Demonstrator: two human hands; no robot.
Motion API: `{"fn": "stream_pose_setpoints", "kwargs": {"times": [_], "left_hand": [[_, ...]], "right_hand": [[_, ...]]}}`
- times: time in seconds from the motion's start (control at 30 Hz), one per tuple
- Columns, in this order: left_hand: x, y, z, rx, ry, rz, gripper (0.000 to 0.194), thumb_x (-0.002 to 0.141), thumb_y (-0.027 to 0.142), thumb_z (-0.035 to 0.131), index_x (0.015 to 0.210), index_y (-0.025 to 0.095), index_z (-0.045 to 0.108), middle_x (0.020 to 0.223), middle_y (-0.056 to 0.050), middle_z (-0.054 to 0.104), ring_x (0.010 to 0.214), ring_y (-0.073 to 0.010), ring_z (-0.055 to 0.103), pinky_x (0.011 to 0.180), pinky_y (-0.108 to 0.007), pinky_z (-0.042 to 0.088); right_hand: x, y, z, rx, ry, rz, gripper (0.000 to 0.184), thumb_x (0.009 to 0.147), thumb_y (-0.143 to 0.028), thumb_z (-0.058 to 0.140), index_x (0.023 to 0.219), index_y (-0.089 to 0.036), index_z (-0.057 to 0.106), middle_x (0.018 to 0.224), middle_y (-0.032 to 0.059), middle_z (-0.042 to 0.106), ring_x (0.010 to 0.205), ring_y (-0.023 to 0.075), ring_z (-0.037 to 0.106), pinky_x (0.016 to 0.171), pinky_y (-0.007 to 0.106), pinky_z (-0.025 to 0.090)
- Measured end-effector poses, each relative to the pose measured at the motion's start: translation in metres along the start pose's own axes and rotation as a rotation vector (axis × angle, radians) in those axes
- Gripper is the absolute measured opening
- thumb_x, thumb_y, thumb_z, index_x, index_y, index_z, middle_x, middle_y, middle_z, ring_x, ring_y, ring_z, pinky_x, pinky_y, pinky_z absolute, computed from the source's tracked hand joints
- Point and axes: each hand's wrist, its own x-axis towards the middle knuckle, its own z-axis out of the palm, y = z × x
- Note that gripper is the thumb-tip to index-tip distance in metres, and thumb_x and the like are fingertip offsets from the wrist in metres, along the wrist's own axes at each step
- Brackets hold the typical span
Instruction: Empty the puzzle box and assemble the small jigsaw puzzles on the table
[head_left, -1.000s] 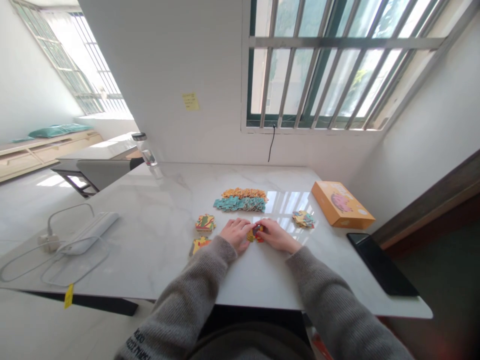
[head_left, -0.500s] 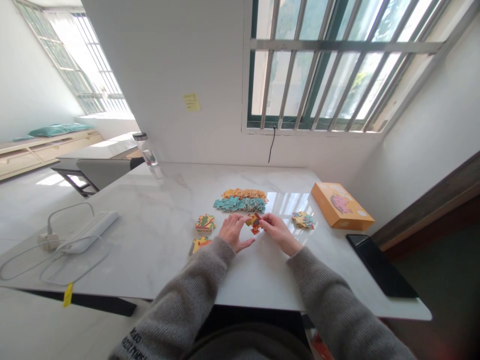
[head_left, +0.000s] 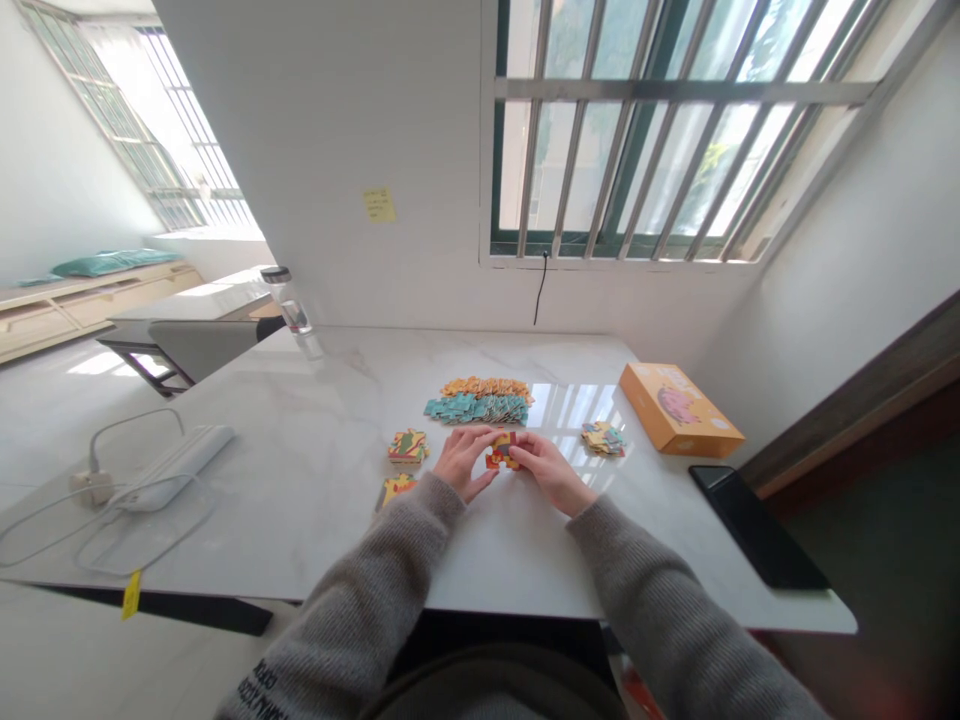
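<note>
My left hand and my right hand meet at the middle of the white marble table. Both pinch a small joined cluster of red and yellow puzzle pieces held just above the tabletop. Just beyond the hands lies a spread of teal and orange loose puzzle pieces. Two small assembled clusters lie to the left: one farther away, one close to my left sleeve. A little heap of pieces lies to the right.
An orange puzzle box stands at the right back. A black tablet lies by the right edge. A white power strip with cables rests at the left. A clear bottle stands at the far left corner.
The hands rose off the table with the cluster, then came down a little; the left hand has closed in on the cluster again.
</note>
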Motion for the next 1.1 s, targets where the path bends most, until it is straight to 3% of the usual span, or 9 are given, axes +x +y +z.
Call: {"fn": "stream_pose_setpoints", "kwargs": {"times": [0.13, 0.27, 0.33, 0.5, 0.73, 0.83, 0.93, 1.0, 1.1], "left_hand": [[-0.001, -0.001, 0.0, -0.035, -0.087, 0.0, 0.054, 0.086, 0.023, 0.059, 0.139, 0.028, 0.051, 0.138, -0.007, 0.055, 0.119, -0.0287, 0.048, 0.105, -0.048, 0.042], [-0.002, -0.005, 0.004, -0.017, 0.003, -0.056, 0.057, 0.085, 0.006, 0.041, 0.135, 0.03, 0.056, 0.134, -0.009, 0.052, 0.121, -0.0263, 0.046, 0.105, -0.046, 0.043], [-0.002, -0.004, 0.005, -0.016, 0.014, -0.071, 0.057, 0.084, 0.009, 0.045, 0.136, 0.028, 0.056, 0.126, -0.01, 0.052, 0.116, -0.0264, 0.047, 0.103, -0.046, 0.045], [0.0, 0.005, -0.001, 0.063, 0.002, -0.041, 0.061, 0.076, 0.033, 0.071, 0.135, 0.026, 0.056, 0.121, -0.011, 0.053, 0.11, -0.0304, 0.048, 0.099, -0.05, 0.046], [0.003, 0.018, -0.008, 0.054, 0.023, -0.096, 0.044, 0.073, 0.014, 0.065, 0.116, 0.025, 0.061, 0.118, -0.01, 0.053, 0.11, -0.0292, 0.049, 0.097, -0.049, 0.046], [0.004, 0.025, -0.023, 0.024, 0.061, -0.103, 0.041, 0.071, 0.008, 0.059, 0.109, 0.021, 0.058, 0.119, -0.01, 0.053, 0.112, -0.0293, 0.049, 0.1, -0.049, 0.044], [0.002, 0.023, -0.053, -0.005, 0.08, -0.119, 0.038, 0.071, 0.006, 0.055, 0.106, 0.021, 0.057, 0.123, -0.01, 0.053, 0.117, -0.0287, 0.048, 0.104, -0.049, 0.042], [-0.002, 0.007, -0.075, -0.019, 0.085, -0.151, 0.036, 0.071, 0.007, 0.053, 0.105, 0.021, 0.057, 0.124, -0.01, 0.053, 0.119, -0.0282, 0.048, 0.107, -0.049, 0.041], [-0.018, -0.036, -0.102, -0.04, 0.101, -0.263, 0.031, 0.071, 0.011, 0.053, 0.101, 0.02, 0.058, 0.123, -0.009, 0.055, 0.12, -0.0282, 0.049, 0.11, -0.052, 0.038]], "right_hand": [[-0.001, -0.002, -0.004, -0.038, -0.02, -0.047, 0.055, 0.075, -0.042, 0.077, 0.123, -0.025, 0.054, 0.073, -0.0051, 0.06, 0.067, 0.0132, 0.056, 0.067, 0.029, 0.043], [0.0, -0.002, -0.004, -0.131, -0.048, -0.051, 0.059, 0.078, -0.039, 0.074, 0.13, -0.022, 0.053, 0.074, -0.0041, 0.061, 0.065, 0.0126, 0.054, 0.065, 0.028, 0.041], [-0.001, -0.002, -0.002, -0.146, -0.023, -0.066, 0.056, 0.079, -0.039, 0.073, 0.128, -0.02, 0.055, 0.072, -0.0042, 0.062, 0.066, 0.0129, 0.056, 0.066, 0.029, 0.042], [-0.003, -0.001, 0.005, -0.113, -0.009, -0.043, 0.058, 0.081, -0.044, 0.07, 0.13, -0.02, 0.051, 0.07, -0.0032, 0.066, 0.068, 0.015, 0.062, 0.07, 0.03, 0.044], [-0.005, -0.002, 0.006, -0.113, -0.008, -0.029, 0.071, 0.082, -0.047, 0.068, 0.142, -0.023, 0.039, 0.081, 0.0002, 0.07, 0.074, 0.0171, 0.063, 0.067, 0.03, 0.044], [-0.003, -0.002, 0.001, -0.039, 0.079, -0.058, 0.073, 0.084, -0.046, 0.065, 0.146, -0.025, 0.033, 0.084, 0.0001, 0.069, 0.074, 0.0165, 0.062, 0.069, 0.031, 0.046], [-0.001, -0.003, -0.004, -0.006, 0.138, -0.073, 0.073, 0.085, -0.044, 0.063, 0.147, -0.024, 0.029, 0.084, -0.0004, 0.067, 0.071, 0.0157, 0.059, 0.069, 0.032, 0.046], [-0.002, -0.003, -0.005, -0.032, 0.146, -0.071, 0.073, 0.086, -0.043, 0.062, 0.147, -0.023, 0.029, 0.082, -0.0013, 0.065, 0.068, 0.0152, 0.058, 0.068, 0.031, 0.046], [-0.003, -0.003, -0.002, -0.094, 0.126, -0.075, 0.071, 0.086, -0.04, 0.061, 0.147, -0.022, 0.03, 0.08, -0.0025, 0.064, 0.068, 0.0147, 0.057, 0.068, 0.031, 0.045]]}}
